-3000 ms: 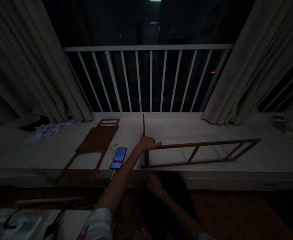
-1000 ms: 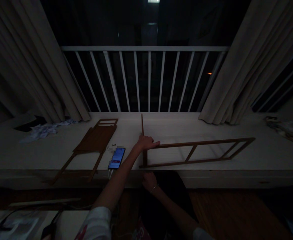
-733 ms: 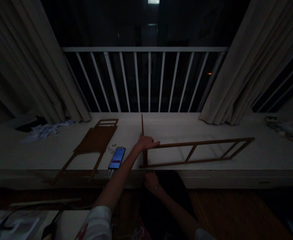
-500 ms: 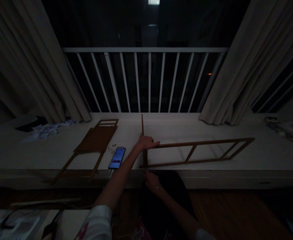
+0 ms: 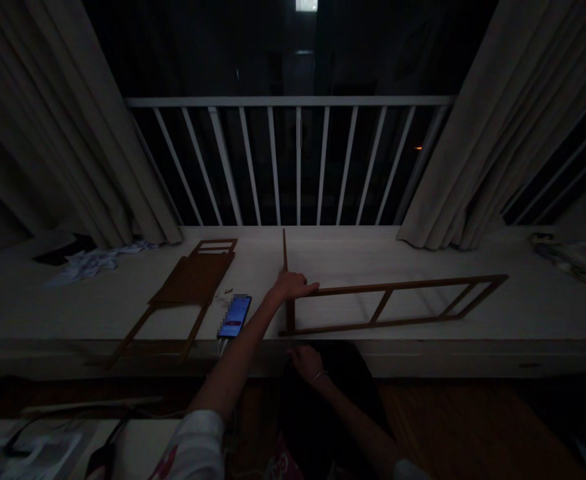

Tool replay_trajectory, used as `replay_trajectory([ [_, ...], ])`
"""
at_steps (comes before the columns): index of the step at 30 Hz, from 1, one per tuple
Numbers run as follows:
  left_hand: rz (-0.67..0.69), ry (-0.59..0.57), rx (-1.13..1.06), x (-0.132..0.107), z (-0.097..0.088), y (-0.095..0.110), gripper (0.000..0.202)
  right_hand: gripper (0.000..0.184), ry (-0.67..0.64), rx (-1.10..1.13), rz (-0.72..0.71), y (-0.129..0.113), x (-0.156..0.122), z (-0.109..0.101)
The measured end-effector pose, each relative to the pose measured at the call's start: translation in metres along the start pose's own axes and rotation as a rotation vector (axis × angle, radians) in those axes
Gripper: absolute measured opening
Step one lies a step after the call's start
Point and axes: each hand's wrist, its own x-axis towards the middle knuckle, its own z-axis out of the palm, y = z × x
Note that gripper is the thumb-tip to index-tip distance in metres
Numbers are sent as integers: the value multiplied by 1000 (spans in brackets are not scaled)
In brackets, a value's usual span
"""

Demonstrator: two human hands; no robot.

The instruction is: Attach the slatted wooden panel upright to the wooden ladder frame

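My left hand (image 5: 293,285) is closed around the left end of a brown wooden frame (image 5: 389,301), where its upper rail meets a crosswise wooden piece (image 5: 291,317). The frame lies lengthwise to the right on a white ledge (image 5: 353,257), with crossbars between its rails. Just below the frame's near left corner, at the ledge's front edge, is my right hand (image 5: 307,362). Its fingers are curled together; whatever they may hold is too dark and small to make out. A second wooden piece with a solid panel (image 5: 193,279) lies to the left.
A lit phone (image 5: 235,316) with a cable lies left of my left forearm, small bits (image 5: 229,291) beside it. Crumpled papers (image 5: 90,260) are at the far left. White railing (image 5: 293,102) and curtains (image 5: 447,167) stand behind the ledge. A table (image 5: 143,440) is at the lower left.
My right hand has drawn slightly down and away from the frame's near left corner. My left hand keeps its grip, and the frame stays in place.
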Motion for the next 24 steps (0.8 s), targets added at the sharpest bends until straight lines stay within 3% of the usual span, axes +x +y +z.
replay_trajectory([
  [4,8,0,3,0,0,0,67,40,-71,447,94,-1,5,20],
  [9,0,5,4,-1,-1,1,66,52,-77,612,151,-12,7,35],
  [14,-4,-4,6,-2,-2,1,65,60,-4,885,231,-24,-1,36],
  [20,5,-3,0,-2,-4,1,65,57,59,1266,294,-36,-6,39],
  [24,-3,-12,1,-2,-4,1,64,45,51,1487,340,-35,-2,45],
])
